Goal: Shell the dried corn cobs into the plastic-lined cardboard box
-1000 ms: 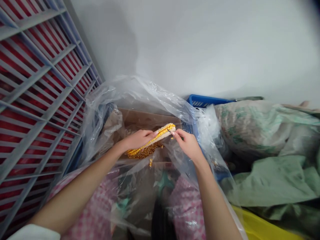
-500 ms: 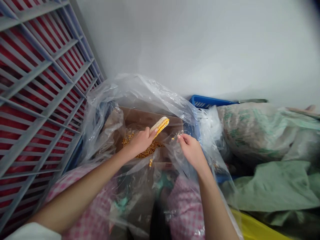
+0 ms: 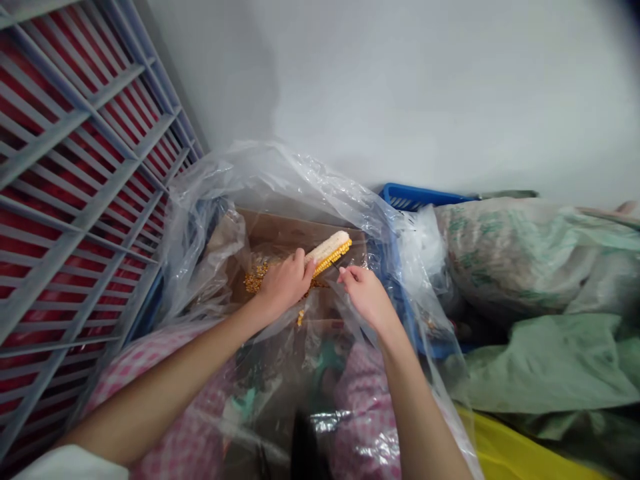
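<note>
My left hand (image 3: 286,279) is wrapped round a corn cob (image 3: 327,252) whose far end points up and right. Yellow kernels line its lower right side, while the upper face is bare and pale. Just right of the cob, my right hand (image 3: 367,293) is pinched on a thin dark sliver, like a slim pick (image 3: 335,265), which reaches the kernels. Most of that thin thing is hidden by the fingers. Under both hands, loose corn kernels (image 3: 254,277) lie in a cardboard box (image 3: 280,227). A small clump of kernels (image 3: 300,317) rests on the near plastic.
Clear plastic sheeting (image 3: 295,167) drapes around the box and over my legs. A slatted crate (image 3: 85,180) rises at the left. To the right are a blue basket (image 3: 425,196), a full printed sack (image 3: 505,260), green cloth (image 3: 560,367) and something yellow (image 3: 505,447). A pale wall stands behind.
My right hand has moved left, up to the cob, and the thin dark thing now shows at its fingertips. The cob has shifted slightly right and turned, showing more of its bare face.
</note>
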`<state>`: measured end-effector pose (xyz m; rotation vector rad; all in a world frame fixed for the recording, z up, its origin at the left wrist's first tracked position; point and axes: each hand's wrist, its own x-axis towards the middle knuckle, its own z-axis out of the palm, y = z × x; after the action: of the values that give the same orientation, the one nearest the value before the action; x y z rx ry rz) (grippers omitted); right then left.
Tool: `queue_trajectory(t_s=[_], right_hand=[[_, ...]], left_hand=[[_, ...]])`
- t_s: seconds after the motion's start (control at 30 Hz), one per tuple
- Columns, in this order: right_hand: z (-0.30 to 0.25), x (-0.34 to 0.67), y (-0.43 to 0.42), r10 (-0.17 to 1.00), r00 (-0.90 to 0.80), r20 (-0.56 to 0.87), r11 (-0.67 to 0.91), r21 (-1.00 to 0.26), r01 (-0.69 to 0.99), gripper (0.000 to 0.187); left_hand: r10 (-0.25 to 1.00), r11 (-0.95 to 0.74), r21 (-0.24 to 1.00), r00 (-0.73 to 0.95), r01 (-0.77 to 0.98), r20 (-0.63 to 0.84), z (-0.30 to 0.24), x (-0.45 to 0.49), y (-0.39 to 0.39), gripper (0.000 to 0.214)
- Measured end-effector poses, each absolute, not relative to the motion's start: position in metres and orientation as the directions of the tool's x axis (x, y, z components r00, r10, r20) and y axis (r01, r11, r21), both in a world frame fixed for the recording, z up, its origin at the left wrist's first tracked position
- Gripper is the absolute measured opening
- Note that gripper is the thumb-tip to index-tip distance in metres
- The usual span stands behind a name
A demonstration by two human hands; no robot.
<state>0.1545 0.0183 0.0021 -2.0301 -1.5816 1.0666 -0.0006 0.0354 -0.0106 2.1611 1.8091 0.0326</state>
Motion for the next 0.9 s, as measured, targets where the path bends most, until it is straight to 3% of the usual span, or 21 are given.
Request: queue_trajectory(t_s=[0.1, 0.27, 0.37, 0.5, 0.6, 0.77, 0.9], right_hand=[[0.007, 0.151, 0.017, 0.941, 0.097, -0.324, -0.273, -0.560, 0.782, 0.030], [0.010, 0.139, 0.008, 0.939, 0.182, -0.293, -0.255, -0.232, 0.939, 0.030], [0.005, 0.138, 0.006, 0.964, 0.151, -0.218, -0.186, -0.152, 0.971, 0.031], [-0.003, 0.145, 0.012, 0.992, -0.006, -0.123, -0.022, -0.225, 0.974, 0.031], [-0.003, 0.154, 0.015, 0.994, -0.044, -0.102, 0.011, -0.305, 0.952, 0.029], [0.004, 0.169, 0.013, 0.994, -0.034, -0.102, -0.019, -0.476, 0.879, 0.033], [0.008, 0.169, 0.014, 0.996, 0.003, -0.094, -0.052, -0.521, 0.852, 0.032]], left_hand=[[0.960, -0.215, 0.218, 0.248, 0.952, -0.133, -0.011, 0.001, 0.035, 0.043], [0.929, -0.308, 0.213, 0.342, 0.927, -0.146, -0.017, 0.006, 0.031, 0.042], [0.940, -0.274, 0.243, 0.313, 0.930, -0.138, -0.020, 0.005, 0.033, 0.044], [0.943, -0.169, 0.416, 0.269, 0.893, -0.194, -0.024, 0.003, 0.035, 0.048], [0.917, -0.115, 0.552, 0.303, 0.826, -0.261, -0.025, 0.001, 0.037, 0.051], [0.927, -0.090, 0.487, 0.252, 0.869, -0.279, -0.018, -0.012, 0.044, 0.055], [0.929, -0.080, 0.417, 0.219, 0.905, -0.297, -0.010, -0.018, 0.049, 0.061]])
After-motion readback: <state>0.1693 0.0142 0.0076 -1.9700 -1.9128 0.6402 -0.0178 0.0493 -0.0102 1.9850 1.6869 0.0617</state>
